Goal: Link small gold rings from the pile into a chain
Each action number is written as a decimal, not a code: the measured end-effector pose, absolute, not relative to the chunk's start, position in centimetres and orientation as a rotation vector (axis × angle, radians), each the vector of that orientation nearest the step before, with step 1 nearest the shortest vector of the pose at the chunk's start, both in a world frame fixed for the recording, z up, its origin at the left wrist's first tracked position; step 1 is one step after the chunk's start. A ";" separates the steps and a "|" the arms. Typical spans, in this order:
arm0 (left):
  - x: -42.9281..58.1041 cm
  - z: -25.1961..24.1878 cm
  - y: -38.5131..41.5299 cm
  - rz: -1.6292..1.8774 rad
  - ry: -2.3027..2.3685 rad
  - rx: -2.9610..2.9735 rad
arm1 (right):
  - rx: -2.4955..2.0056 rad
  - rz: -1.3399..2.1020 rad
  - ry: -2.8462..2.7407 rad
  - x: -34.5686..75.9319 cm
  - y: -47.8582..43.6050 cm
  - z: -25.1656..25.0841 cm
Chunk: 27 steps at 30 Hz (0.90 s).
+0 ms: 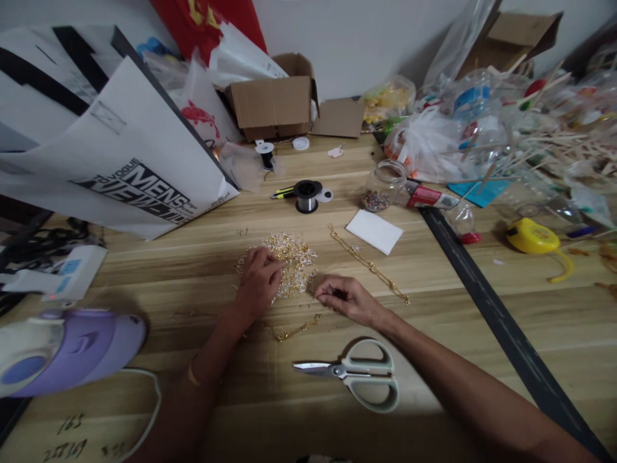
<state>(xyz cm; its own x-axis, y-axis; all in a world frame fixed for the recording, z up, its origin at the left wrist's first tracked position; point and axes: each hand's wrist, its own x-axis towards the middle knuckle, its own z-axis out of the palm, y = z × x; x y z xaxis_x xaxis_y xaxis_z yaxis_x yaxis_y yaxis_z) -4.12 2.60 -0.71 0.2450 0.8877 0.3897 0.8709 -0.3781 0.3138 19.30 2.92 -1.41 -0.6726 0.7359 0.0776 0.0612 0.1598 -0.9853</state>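
A loose pile of small gold and clear bead charms (pixel 292 254) lies on the wooden table. My left hand (pixel 259 280) rests at the pile's left side, its fingers curled and closed among the pieces; whatever they pinch is too small to name. At the pile's right edge, my right hand (pixel 348 299) is closed in a pinch, thumb against forefinger, with a tiny thin piece at the fingertips that I cannot make out. A gold chain (pixel 371 265) stretches to the right of the pile. Nearer me lies a shorter gold chain (pixel 295 331).
Green-handled scissors (pixel 369 374) lie in front, blades leftward. Behind the pile are a wire spool (pixel 307 196), a bead jar (pixel 378 193) and a white card (pixel 375 231). A purple iron (pixel 96 350) and large bag (pixel 125 148) flank the left; a yellow tape measure (pixel 533 236) sits right.
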 end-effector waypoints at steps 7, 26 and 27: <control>-4.2 -0.8 2.6 0.769 1.816 2.439 | -0.762 1.567 -1.888 19.3 2.9 -1.4; -4.1 -0.6 2.5 0.778 1.685 2.460 | -0.779 1.568 -1.866 19.2 2.9 -1.4; -4.2 -0.7 2.5 0.804 1.696 2.449 | -0.775 1.562 -1.873 19.2 2.9 -1.4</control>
